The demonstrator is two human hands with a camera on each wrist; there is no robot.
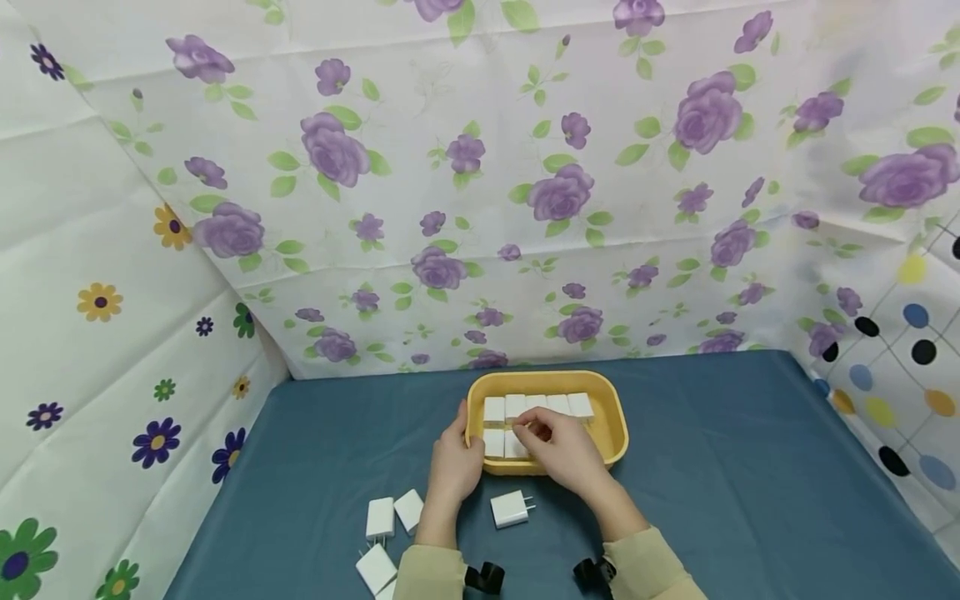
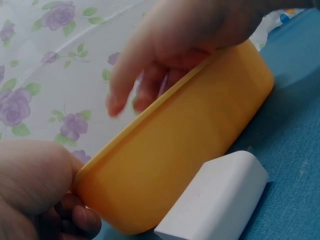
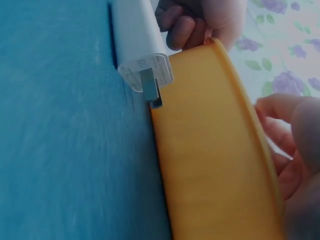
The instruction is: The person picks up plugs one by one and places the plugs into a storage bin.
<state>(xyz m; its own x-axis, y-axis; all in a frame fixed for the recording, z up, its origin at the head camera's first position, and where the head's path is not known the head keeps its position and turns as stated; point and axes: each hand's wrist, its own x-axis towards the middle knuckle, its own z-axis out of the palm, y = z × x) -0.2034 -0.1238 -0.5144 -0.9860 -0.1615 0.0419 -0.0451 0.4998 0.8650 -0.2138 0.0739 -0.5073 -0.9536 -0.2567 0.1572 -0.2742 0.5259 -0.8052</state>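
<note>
My left hand (image 1: pixel 456 467) grips the left end of a yellow plastic basket (image 1: pixel 621 417), its thumb at the rim in the left wrist view. White plug chargers (image 1: pixel 493 410) stand in two rows inside, filling the left part of the basket. Over the front row, my right hand (image 1: pixel 561 446) reaches in past the near rim with its fingertips close above the chargers. No charger shows between those fingers in the left wrist view; the hand covers part of the front row. A single white charger (image 1: pixel 510 509) lies just in front of the basket, prongs pointing right.
Several more white chargers (image 1: pixel 380 518) lie on the blue tablecloth (image 1: pixel 322 467) left of my left forearm, one partly behind the sleeve. Floral sheeting (image 1: pixel 435 208) rises behind the table's back edge, with patterned sheets at both sides. Black wrist mounts (image 1: pixel 487 577) sit at both cuffs.
</note>
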